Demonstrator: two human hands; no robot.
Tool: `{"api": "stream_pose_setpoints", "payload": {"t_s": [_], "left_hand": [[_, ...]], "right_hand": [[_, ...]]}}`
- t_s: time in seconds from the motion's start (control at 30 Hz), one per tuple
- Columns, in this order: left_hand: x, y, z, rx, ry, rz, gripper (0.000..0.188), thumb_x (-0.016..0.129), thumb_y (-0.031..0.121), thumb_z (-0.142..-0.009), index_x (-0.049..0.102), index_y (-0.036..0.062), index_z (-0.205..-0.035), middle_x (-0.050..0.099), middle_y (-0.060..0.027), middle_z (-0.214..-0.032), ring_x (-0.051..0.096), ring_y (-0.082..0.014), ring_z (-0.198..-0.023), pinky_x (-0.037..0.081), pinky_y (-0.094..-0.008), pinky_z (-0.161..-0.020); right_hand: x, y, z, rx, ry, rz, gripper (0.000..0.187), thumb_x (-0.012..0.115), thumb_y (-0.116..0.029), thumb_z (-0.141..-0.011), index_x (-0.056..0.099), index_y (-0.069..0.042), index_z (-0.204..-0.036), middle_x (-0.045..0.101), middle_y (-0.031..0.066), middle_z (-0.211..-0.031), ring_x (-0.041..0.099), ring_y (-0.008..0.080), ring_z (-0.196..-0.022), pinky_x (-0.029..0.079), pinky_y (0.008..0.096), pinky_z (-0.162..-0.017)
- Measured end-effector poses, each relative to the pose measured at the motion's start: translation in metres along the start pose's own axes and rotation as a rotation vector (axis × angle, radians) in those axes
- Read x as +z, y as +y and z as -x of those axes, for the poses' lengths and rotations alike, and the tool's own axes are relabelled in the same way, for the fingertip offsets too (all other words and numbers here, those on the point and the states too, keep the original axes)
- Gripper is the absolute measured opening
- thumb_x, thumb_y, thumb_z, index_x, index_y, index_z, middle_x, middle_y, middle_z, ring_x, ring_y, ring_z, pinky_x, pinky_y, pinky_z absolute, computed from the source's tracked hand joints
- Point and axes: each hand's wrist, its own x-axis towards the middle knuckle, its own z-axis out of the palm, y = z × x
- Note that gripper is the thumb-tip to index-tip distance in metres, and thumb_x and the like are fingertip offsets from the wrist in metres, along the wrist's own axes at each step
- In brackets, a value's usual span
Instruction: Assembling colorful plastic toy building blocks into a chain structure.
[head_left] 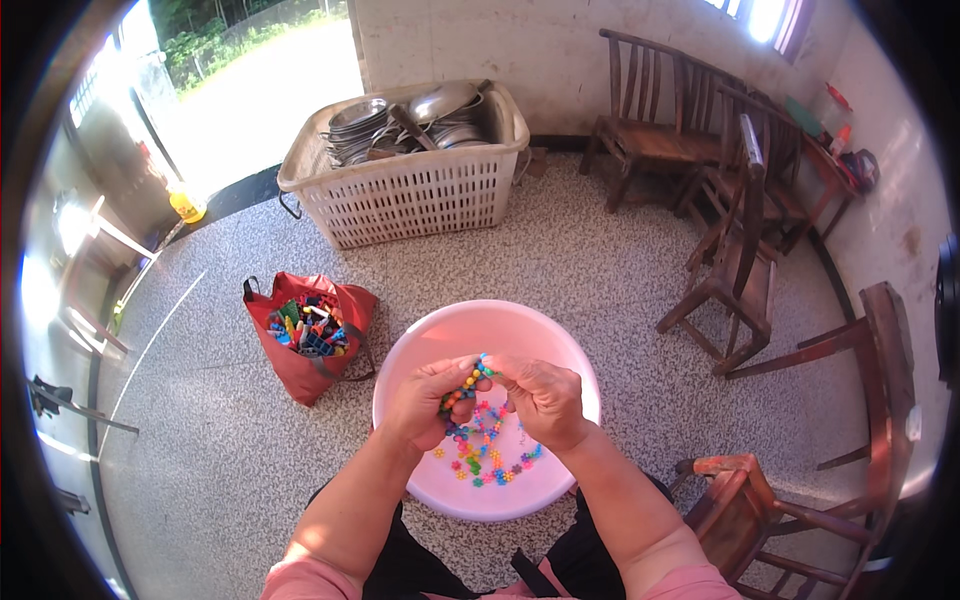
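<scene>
White lattice basket (400, 195) of metal dishes (410, 122), red bag (300, 365) of coloured blocks, wooden chairs (735, 260)

Glossy pink plastic basin (560, 340); bright plastic flower pieces (488, 450); red cloth bag (300, 365); perforated plastic basket (410, 195) holding shiny metal bowls (430, 115); speckled terrazzo floor (600, 260); worn wooden chairs (740, 270).

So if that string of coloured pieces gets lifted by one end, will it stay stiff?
Probably not. The string of coloured pieces already bends between the left hand and right hand. It looks like light plastic, and joints may pop apart, like the loose pieces in the pink basin.
</scene>
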Motion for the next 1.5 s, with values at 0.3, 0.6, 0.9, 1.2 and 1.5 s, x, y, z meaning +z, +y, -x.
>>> {"api": "stream_pose_setpoints", "payload": {"t_s": [0.3,0.6,0.9,1.2,1.5], "left_hand": [[0.001,0.002,0.004,-0.004,0.003,0.013,0.022,0.053,0.022,-0.087,0.056,0.0014,-0.094,0.058,-0.0071,-0.076,0.044,-0.0086,-0.047,0.033,-0.0198,-0.043],[0.000,0.002,0.006,-0.010,-0.007,-0.009,0.023,0.054,0.022,-0.087,0.056,0.0011,-0.096,0.059,-0.0075,-0.077,0.043,-0.0085,-0.047,0.033,-0.0196,-0.043],[-0.002,0.001,0.005,0.002,-0.019,-0.060,0.025,0.054,0.022,-0.087,0.058,0.0020,-0.100,0.059,-0.0056,-0.079,0.042,-0.0073,-0.049,0.032,-0.0191,-0.044],[-0.001,-0.001,0.002,0.031,-0.038,0.016,0.021,0.052,0.020,-0.088,0.056,0.0024,-0.099,0.058,-0.0068,-0.080,0.044,-0.0082,-0.049,0.034,-0.0205,-0.044],[-0.004,0.004,0.005,0.031,-0.036,-0.020,0.021,0.054,0.020,-0.087,0.057,0.0024,-0.098,0.060,-0.0077,-0.079,0.045,-0.0076,-0.048,0.033,-0.0192,-0.042]], "right_hand": [[0.003,0.002,0.005,0.010,-0.002,-0.093,0.026,0.056,0.005,-0.079,0.062,-0.005,-0.102,0.066,0.0089,-0.086,0.061,0.0103,-0.057,0.049,0.0214,-0.046],[0.003,0.005,0.004,-0.055,-0.027,-0.092,0.032,0.053,0.009,-0.078,0.062,-0.007,-0.104,0.066,0.0087,-0.090,0.062,0.0108,-0.059,0.050,0.0219,-0.047],[0.001,0.002,0.001,-0.064,-0.025,-0.134,0.033,0.053,0.011,-0.077,0.062,-0.006,-0.104,0.066,0.0096,-0.092,0.063,0.0124,-0.062,0.051,0.0226,-0.048],[-0.004,-0.005,-0.002,-0.019,-0.075,-0.072,0.030,0.056,0.009,-0.076,0.061,-0.003,-0.103,0.064,0.0114,-0.091,0.064,0.0203,-0.080,0.052,0.0279,-0.069],[-0.015,-0.012,-0.007,0.170,-0.064,-0.084,0.022,0.058,0.002,-0.079,0.061,-0.004,-0.100,0.064,0.0101,-0.089,0.063,0.0206,-0.080,0.050,0.0291,-0.068]]}}
